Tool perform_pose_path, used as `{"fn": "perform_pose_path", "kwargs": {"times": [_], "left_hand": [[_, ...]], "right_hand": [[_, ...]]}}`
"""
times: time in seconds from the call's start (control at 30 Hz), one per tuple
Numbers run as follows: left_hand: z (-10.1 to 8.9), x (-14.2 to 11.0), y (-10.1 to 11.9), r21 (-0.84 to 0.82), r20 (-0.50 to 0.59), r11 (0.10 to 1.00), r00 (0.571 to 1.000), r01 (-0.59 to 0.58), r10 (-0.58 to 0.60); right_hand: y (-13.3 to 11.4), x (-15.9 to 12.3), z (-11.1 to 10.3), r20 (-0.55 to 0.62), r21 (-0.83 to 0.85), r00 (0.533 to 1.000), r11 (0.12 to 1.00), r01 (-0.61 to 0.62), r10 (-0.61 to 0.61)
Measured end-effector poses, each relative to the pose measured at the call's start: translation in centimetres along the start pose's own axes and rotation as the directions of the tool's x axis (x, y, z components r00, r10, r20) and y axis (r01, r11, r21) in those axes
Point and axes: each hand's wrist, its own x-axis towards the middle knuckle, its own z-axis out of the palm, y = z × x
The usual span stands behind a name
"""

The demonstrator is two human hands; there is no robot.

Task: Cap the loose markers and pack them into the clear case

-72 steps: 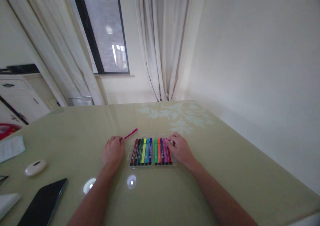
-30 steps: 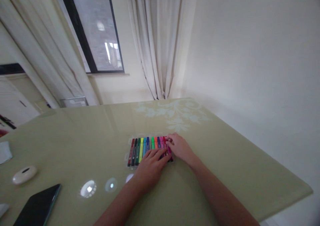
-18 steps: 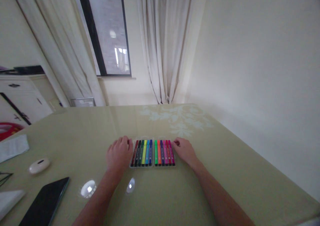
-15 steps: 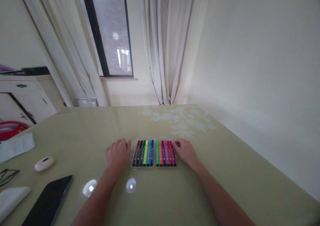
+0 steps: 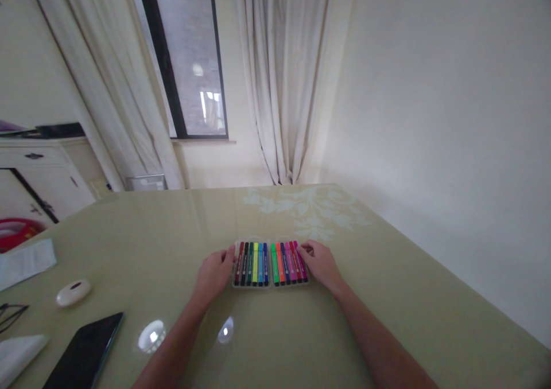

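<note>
A clear plastic marker case lies opened out flat on the table, its two halves side by side. Several markers stand in a row in each half: dark red, black, green, yellow and blue ones on the left, with a yellow marker among them, and green, orange, purple, pink and red ones on the right, such as the orange marker. My left hand pinches the case's left edge, thumb at its upper corner. At the right edge, my right hand has its fingers closed on the upper corner by the last pink marker.
On the table's left side lie a black tablet or phone, a white oval object, a white block, dark-framed glasses and a paper. A wall runs along the right; curtains hang behind.
My left hand has moved right, from beside the case to its left edge. The case has shifted slightly right. My right hand stays at the right edge.
</note>
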Motion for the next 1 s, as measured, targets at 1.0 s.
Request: {"fn": "perform_pose_path", "kwargs": {"times": [1.0], "left_hand": [[3.0, -4.3, 4.4, -0.558, 0.014, 0.751, 0.9, -0.354, 0.435]], "right_hand": [[-4.7, -3.6, 1.3, -0.193, -0.067, 0.791, 0.812, 0.579, -0.58]]}}
